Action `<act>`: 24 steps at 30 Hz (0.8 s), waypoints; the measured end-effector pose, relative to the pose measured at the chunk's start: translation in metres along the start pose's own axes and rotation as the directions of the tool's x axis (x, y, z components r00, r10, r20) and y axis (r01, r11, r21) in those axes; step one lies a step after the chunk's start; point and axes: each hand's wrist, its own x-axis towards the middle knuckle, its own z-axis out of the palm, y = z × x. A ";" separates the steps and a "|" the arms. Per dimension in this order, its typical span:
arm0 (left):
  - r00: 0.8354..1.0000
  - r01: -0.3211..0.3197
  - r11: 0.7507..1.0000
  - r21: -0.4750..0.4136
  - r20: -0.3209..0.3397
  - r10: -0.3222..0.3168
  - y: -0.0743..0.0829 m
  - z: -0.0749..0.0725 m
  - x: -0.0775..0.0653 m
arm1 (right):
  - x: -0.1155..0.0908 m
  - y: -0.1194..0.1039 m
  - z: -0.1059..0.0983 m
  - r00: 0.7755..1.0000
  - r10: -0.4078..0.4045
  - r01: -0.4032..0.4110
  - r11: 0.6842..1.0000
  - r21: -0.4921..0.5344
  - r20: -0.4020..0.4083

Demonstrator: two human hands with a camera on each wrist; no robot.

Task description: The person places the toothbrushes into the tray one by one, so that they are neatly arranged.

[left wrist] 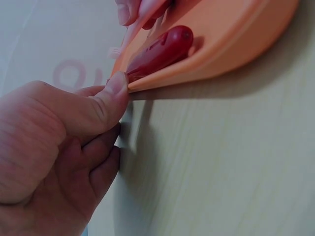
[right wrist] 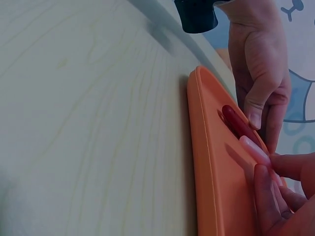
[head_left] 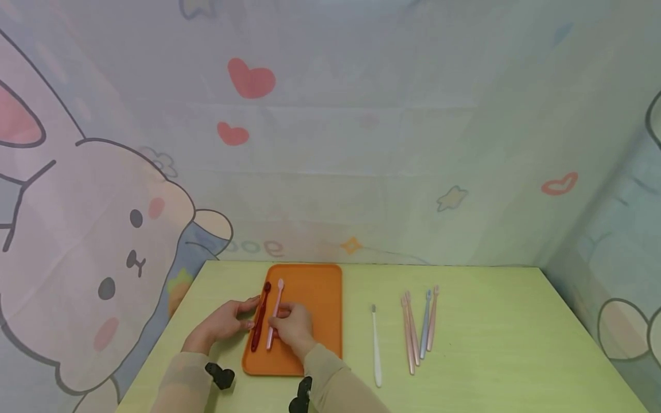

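An orange tray (head_left: 325,321) bears a dark red toothbrush (head_left: 260,316) along its left side. My left hand (head_left: 225,321) holds the tray's left rim, its thumb on the edge beside the red toothbrush in the left wrist view. Over the tray, my right hand (head_left: 295,328) pinches a pink toothbrush (head_left: 279,292) between thumb and fingers. The pink brush lies nearly parallel to the red one, just right of it, head toward the far side. In the right wrist view the pink handle (right wrist: 254,148) sticks out from the fingertips; whether it touches the tray is unclear.
To the right of the tray, a white toothbrush (head_left: 376,350) lies on the pale yellow-green table (head_left: 496,332). Further right is a group of pink toothbrushes (head_left: 411,330) with a blue toothbrush (head_left: 426,326) among them. A cartoon-printed cloth (head_left: 330,143) hangs behind the table.
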 end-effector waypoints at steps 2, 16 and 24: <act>1.000 0.015 1.000 -0.014 -0.002 -0.015 0.002 0.000 -0.001 | 0.000 0.000 0.000 1.000 -0.008 0.008 1.000 0.002 0.009; 1.000 0.027 0.999 -0.036 -0.002 -0.027 0.003 0.001 -0.001 | -0.004 -0.005 0.003 1.000 -0.012 0.013 0.994 -0.105 0.010; 0.999 0.033 0.999 -0.029 0.002 -0.033 0.002 0.000 -0.001 | -0.005 -0.008 0.004 1.000 -0.014 0.016 0.993 -0.114 0.023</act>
